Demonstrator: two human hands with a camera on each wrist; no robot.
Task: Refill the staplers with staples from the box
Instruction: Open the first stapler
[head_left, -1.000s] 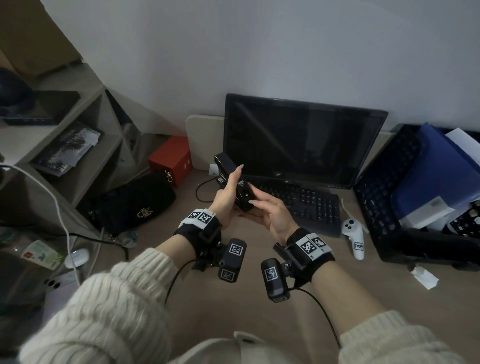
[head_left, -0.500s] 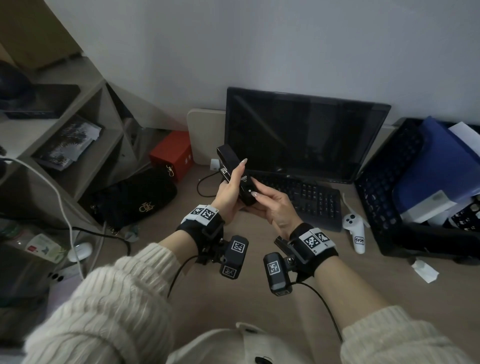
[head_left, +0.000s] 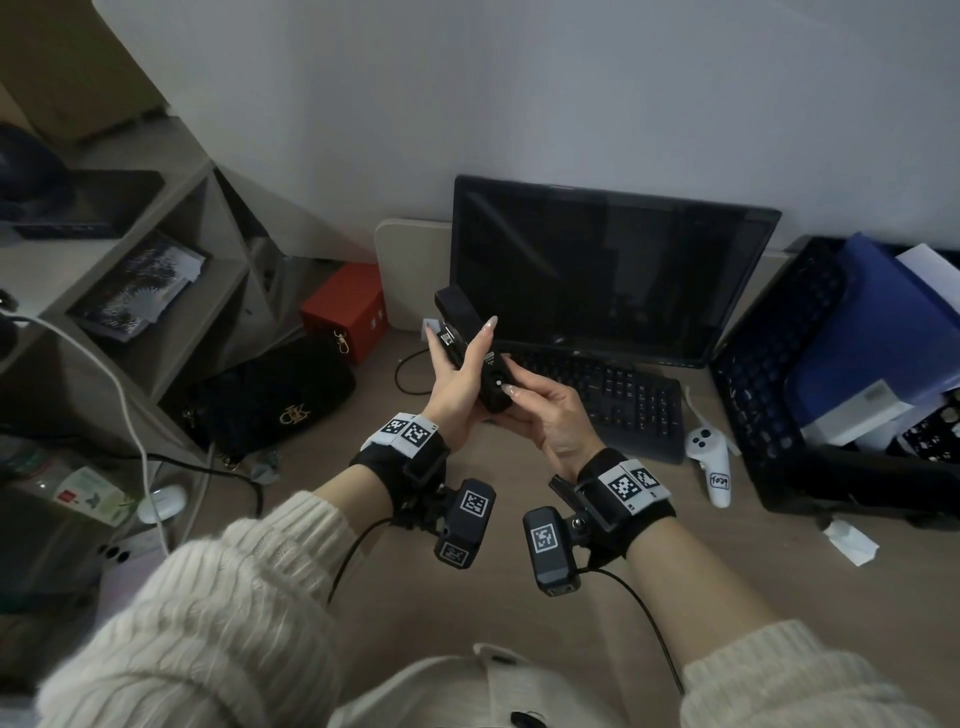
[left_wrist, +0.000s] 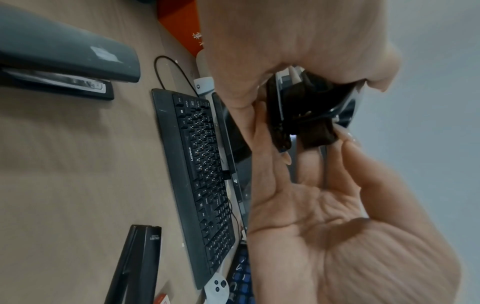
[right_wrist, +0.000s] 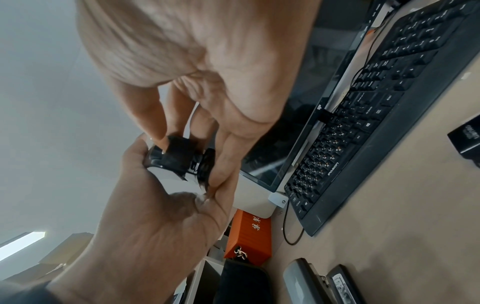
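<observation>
A black stapler is held up in front of the monitor, its front end pointing up and away. My left hand grips its middle, thumb on one side and fingers on the other. My right hand pinches its rear end, thumb on top; the right wrist view shows that end of the stapler between its fingers. On the desk below lie a grey stapler and a second black stapler, both hidden by my arms in the head view. A small red box peeks in beside the second black stapler.
A monitor and black keyboard stand behind my hands. A white controller and a black crate of files are to the right. A red box, black handbag and shelves sit on the left.
Both hands have lifted the black stapler a little higher and tilted it more upright. My right thumb has shifted onto its rear end.
</observation>
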